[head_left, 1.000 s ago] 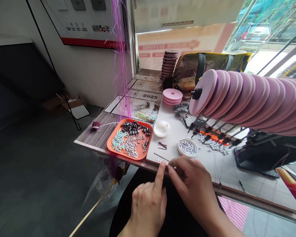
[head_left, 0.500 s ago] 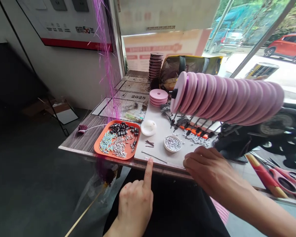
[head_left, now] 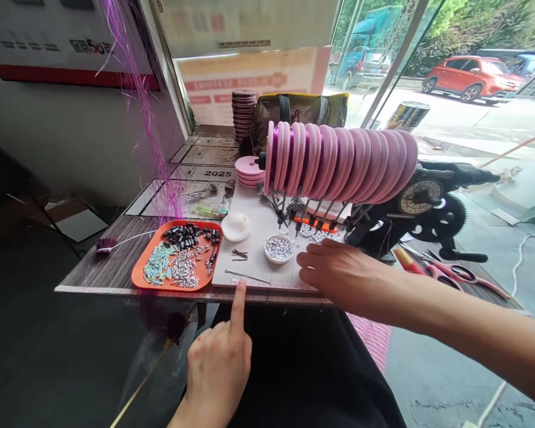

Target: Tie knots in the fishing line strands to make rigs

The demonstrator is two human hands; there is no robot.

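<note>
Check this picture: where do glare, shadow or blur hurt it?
Head view: glare washes out the ground outside; head view: the floor at left sinks into shadow; head view: lettering on the poster is too blurred to read; head view: left hand and tray show clear outlines.

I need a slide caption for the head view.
Left hand pointing at board, right hand beside bead bowl, pink spools behind.

"Where was there room to pass?"
"Lower centre, over the thin rod (head_left: 248, 276), between the orange tray (head_left: 139, 274) and bead bowl (head_left: 280, 262)."
"And obstacles?"
"Pink spools (head_left: 339, 160) blocked the way right of centre."
</note>
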